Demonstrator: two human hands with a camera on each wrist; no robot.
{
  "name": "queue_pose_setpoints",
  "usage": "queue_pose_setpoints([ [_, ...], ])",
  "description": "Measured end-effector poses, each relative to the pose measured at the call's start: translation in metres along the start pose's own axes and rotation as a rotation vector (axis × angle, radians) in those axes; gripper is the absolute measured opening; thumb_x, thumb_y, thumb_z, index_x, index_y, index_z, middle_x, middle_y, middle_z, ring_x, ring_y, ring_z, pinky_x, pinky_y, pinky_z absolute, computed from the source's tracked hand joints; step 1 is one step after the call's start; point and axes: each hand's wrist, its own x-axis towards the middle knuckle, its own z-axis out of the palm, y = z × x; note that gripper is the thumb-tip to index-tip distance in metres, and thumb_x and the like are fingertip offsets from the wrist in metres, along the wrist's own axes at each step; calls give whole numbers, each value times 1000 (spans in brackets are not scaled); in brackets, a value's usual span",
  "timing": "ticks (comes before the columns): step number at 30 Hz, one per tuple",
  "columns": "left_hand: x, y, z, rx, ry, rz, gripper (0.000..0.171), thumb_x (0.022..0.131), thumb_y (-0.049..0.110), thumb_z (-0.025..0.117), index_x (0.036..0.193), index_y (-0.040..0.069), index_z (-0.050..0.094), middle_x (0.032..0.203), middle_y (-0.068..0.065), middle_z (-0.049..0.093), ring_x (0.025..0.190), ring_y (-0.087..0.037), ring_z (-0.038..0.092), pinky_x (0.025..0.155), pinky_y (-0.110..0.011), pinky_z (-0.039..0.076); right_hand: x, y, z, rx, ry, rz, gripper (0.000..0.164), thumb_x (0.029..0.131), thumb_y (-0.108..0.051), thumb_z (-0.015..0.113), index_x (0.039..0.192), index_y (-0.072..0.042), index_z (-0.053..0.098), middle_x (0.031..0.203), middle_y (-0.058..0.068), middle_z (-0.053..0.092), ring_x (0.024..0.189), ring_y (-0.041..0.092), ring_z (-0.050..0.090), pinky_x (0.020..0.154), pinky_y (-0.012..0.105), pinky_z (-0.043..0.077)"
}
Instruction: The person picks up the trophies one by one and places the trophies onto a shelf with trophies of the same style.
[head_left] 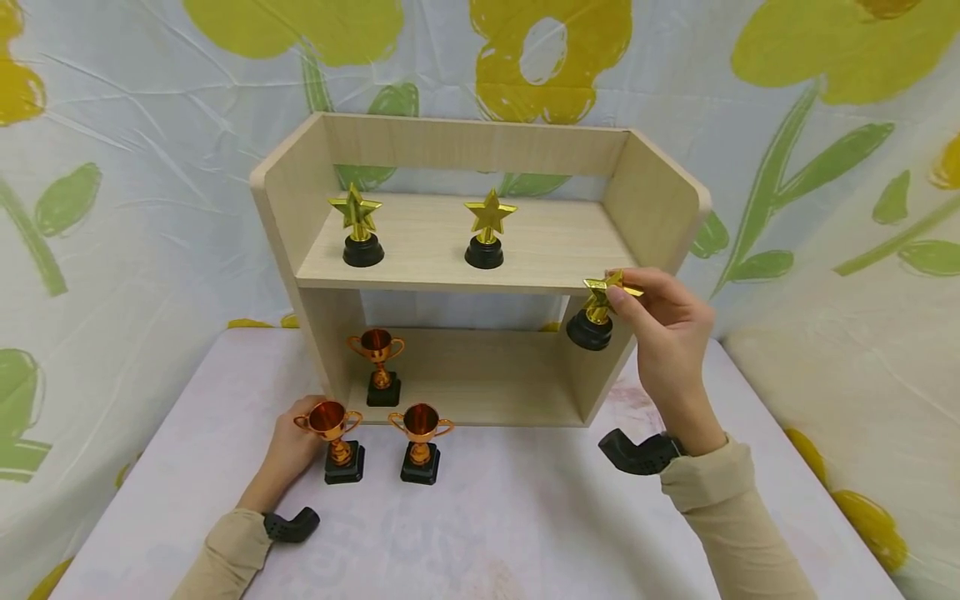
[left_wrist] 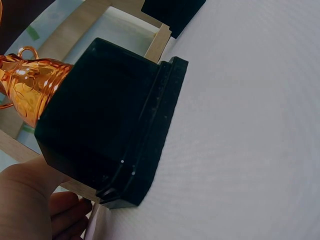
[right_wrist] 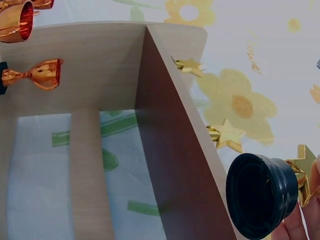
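Note:
My right hand (head_left: 671, 329) pinches a gold star trophy (head_left: 590, 329) by its star, in front of the right end of the wooden shelf's upper board (head_left: 450, 283). The trophy tilts, its round black base (right_wrist: 260, 195) showing its underside in the right wrist view. My left hand (head_left: 296, 442) grips the lower front of the shelf's left side panel, thumb and fingers (left_wrist: 70, 217) on either side of its edge. A bronze cup trophy (head_left: 341, 454) stands right in front of that hand, partly hiding it.
Two star trophies, one at left (head_left: 363, 250) and one mid-board (head_left: 485, 250), stand on the upper board. A bronze cup (head_left: 382, 379) stands on the lower board at left, and another cup (head_left: 421, 454) on the table before the shelf. A flowered cloth (head_left: 150, 167) hangs behind.

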Motion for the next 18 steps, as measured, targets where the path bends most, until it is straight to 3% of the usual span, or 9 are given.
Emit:
queue_pose_setpoints([
  [18,1,-1,0,-2,13,26,29,80,-6,65,108,-3,67,103,-16,69,94,-27,60,84,-15,41,13,2,2,42,28,-21,17,79,24,61,96,24,62,91,17,72,79,22,65,71,25,51],
])
